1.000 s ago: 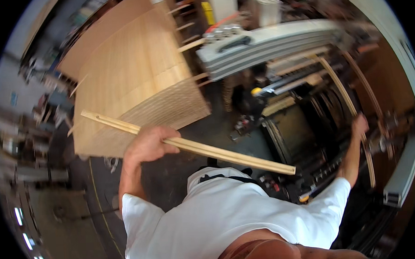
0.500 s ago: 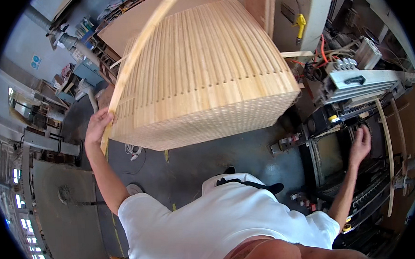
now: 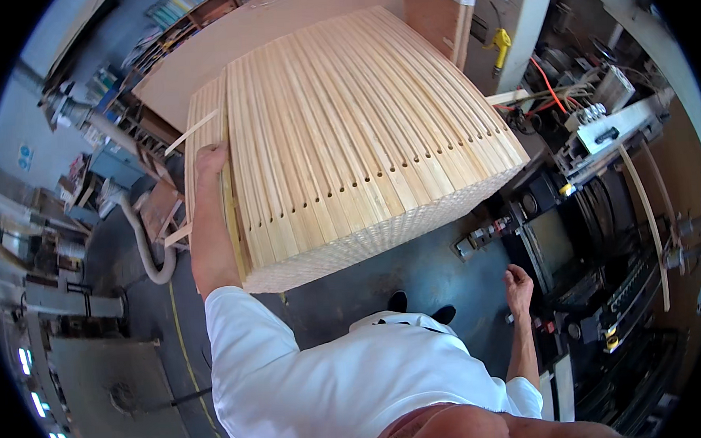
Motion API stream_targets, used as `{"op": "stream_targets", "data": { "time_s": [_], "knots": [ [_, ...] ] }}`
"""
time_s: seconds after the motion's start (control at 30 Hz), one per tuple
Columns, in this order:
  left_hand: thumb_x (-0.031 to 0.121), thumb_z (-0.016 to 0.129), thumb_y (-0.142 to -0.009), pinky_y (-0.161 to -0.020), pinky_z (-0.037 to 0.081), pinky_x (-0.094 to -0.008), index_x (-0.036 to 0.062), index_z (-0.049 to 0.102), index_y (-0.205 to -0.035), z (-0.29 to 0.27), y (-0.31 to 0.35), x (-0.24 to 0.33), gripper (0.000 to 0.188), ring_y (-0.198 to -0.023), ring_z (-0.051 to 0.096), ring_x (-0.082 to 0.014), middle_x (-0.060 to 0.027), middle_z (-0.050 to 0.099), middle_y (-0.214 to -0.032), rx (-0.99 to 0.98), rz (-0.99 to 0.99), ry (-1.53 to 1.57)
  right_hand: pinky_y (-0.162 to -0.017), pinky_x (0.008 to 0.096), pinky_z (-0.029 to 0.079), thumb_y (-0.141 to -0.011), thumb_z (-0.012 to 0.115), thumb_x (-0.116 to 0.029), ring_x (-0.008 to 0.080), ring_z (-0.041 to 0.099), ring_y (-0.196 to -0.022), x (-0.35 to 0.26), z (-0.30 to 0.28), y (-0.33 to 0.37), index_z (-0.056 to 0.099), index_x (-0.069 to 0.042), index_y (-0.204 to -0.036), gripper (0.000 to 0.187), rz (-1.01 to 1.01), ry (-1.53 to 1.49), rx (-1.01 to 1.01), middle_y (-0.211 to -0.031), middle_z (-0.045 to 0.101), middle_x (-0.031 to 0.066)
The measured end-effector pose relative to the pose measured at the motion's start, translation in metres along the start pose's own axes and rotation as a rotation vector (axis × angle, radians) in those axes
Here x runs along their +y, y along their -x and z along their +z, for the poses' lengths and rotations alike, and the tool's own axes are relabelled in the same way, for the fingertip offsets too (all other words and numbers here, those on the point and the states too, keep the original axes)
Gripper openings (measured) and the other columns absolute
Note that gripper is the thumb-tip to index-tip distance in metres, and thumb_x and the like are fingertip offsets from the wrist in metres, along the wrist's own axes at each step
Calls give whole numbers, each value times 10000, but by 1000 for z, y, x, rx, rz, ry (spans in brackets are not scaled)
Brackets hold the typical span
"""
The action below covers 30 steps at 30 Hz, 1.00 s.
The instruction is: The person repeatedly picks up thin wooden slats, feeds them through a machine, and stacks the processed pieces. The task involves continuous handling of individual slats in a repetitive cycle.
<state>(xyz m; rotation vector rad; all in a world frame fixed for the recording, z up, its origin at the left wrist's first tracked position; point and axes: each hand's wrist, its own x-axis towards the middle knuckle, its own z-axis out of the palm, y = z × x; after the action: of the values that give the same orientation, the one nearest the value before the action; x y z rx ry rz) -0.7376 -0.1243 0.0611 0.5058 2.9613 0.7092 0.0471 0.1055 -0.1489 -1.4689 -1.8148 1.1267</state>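
A big stack of pale wooden strips (image 3: 346,132) stands before me, each with a small dark hole near its near end. My left hand (image 3: 211,159) is closed around a wooden strip (image 3: 229,205) at the left part of the stack's top. The strip stands slightly proud of its neighbours; my forearm hides the strips beneath it. Off to the right, my right hand (image 3: 519,291) hangs in the air beside the machine, fingers loosely curled but apart, with nothing visible in it.
A black and grey machine (image 3: 598,246) with a metal rail runs along the right side. Thin wooden strips (image 3: 646,227) stand at its far side. A yellow air gun (image 3: 501,46) hangs on a post. Two thin slats (image 3: 191,132) stick out left of the stack.
My left hand has brought the strip from a raised slant down onto the stack, moving right. My right hand has drawn back from the machine toward my body. The view has turned.
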Motion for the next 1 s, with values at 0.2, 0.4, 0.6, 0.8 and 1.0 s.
{"op": "stream_targets", "data": {
  "time_s": [0.2, 0.4, 0.6, 0.8, 1.0],
  "knots": [
    [498, 539, -894, -1062, 441, -428, -29, 678, -1192, 18, -50, -1, 621, -1229, 588, -392, -288, 628, -1252, 85, 36, -35, -613, 245, 456, -948, 627, -112, 86, 570, -681, 32, -17, 46, 666, 42, -1139, 248, 178, -131, 161, -801, 639, 28],
    [439, 518, -905, -1038, 457, -465, -47, 669, -1162, 36, -100, 0, 570, -1222, 583, -406, -283, 641, -1224, -84, 299, -481, -767, 322, 527, -926, 649, -113, 190, 667, -839, 8, -49, 84, 683, 35, -1066, 207, 48, 70, 260, -947, 701, 149],
    [283, 629, -960, -1008, 486, -416, 33, 577, -1361, 8, -110, 148, 476, -1178, 616, -350, -210, 638, -1291, 287, 725, 31, -763, 482, 520, -901, 616, -118, 377, 634, -927, -99, -162, 105, 644, -55, -1105, 215, -309, 538, 277, -980, 614, 157],
    [243, 601, -1006, -996, 482, -376, 4, 598, -1324, 24, 271, 410, 397, -1163, 612, -314, -195, 622, -1310, 156, 1505, 328, -726, 451, 537, -883, 659, -152, 354, 659, -896, -187, -260, 225, 617, -67, -1100, 237, -265, 986, 398, -972, 631, 139],
    [51, 666, -916, -1006, 464, -385, 0, 615, -1230, 72, 613, 388, 322, -1154, 603, -313, -159, 636, -1221, -642, 2230, 578, -785, 430, 549, -887, 658, -154, 327, 662, -965, -183, -303, 450, 619, -88, -1189, 312, 212, 1176, 647, -1031, 647, 129]
  ]
}}
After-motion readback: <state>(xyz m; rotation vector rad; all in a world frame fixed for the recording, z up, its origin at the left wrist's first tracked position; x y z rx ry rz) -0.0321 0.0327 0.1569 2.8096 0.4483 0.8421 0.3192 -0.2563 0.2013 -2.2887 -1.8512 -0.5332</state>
